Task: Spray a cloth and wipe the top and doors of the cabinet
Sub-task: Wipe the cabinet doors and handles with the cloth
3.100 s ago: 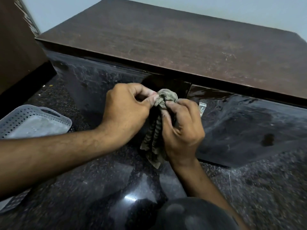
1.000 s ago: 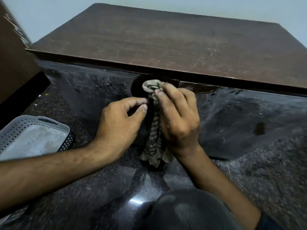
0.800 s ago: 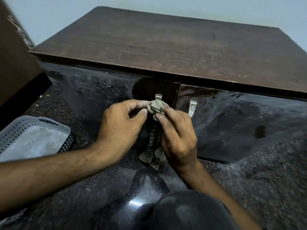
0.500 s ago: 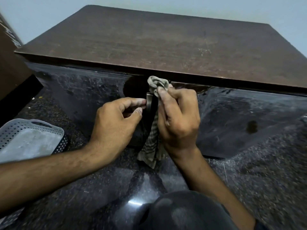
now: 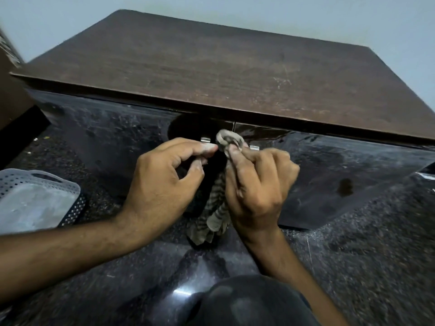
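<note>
At the seam where the two glossy black doors (image 5: 106,142) of the low cabinet meet, just under the overhanging brown wood-grain top (image 5: 223,74), both hands work close together. The right hand (image 5: 256,184) has its grip curled tight around a bunched, grey-and-tan striped cloth (image 5: 217,208); a knot of the cloth pokes out above the thumb and forefinger and presses against the door front near the small metal handle (image 5: 254,147) on the right door, while the loose end hangs down below the fist toward the dark speckled stone floor (image 5: 353,267). The left hand (image 5: 164,182) sits just beside it, its grip nearly pressed together, thumb and forefinger tips close, with the forefinger tip touching the cloth's top and lying over the left door's metal handle (image 5: 205,139). A white perforated plastic basket (image 5: 35,196) stands on the floor, well apart to the left.
</note>
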{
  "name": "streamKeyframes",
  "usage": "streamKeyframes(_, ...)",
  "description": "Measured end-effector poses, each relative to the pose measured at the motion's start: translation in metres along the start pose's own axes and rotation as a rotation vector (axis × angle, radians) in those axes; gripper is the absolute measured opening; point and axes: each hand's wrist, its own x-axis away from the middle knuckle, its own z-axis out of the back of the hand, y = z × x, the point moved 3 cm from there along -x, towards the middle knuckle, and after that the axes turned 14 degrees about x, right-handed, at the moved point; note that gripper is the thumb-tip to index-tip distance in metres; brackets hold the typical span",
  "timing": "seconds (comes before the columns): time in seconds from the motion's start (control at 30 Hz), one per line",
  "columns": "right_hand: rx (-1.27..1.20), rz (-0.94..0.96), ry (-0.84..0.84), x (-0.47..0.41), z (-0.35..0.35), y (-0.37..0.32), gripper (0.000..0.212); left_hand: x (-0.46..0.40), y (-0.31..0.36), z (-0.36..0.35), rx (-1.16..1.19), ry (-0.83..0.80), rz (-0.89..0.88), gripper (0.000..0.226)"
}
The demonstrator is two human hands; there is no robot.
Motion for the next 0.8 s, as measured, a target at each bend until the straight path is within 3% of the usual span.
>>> streamKeyframes(0.13, 0.014, 0.019, -0.151, 0.016, 0.001, 0.004, 0.005, -0.001, -0.003, -0.004, 0.039, -0.026, 0.039, 0.032)
streamKeyframes(0.33, -0.058, -0.044, 0.041, -0.018, 0.002, 0.01, 0.008, -0.002, -0.002, -0.007, 0.005, -0.065, 0.004, 0.032)
streamKeyframes(0.5, -0.023, 0.035, -0.13, 0.003, -0.003, 0.004, 0.007, -0.003, -0.004, -0.01, 0.053, -0.071, 0.078, 0.031)
streamKeyframes(0.57, -0.016, 0.025, -0.114, 0.004, -0.003, 0.008, 0.008, -0.002, -0.003, -0.013, 0.056, -0.085, 0.112, 0.036)
streamKeyframes(0.7, -0.033, -0.127, 0.062, -0.002, 0.002, 0.028, 0.013, -0.007, 0.002, -0.016, 0.095, -0.101, 0.16, 0.043)
streamKeyframes(0.8, -0.188, -0.263, 0.049, 0.009, 0.005, 0.044, 0.012, -0.013, 0.005, -0.022, 0.14, -0.173, 0.222, 0.045)
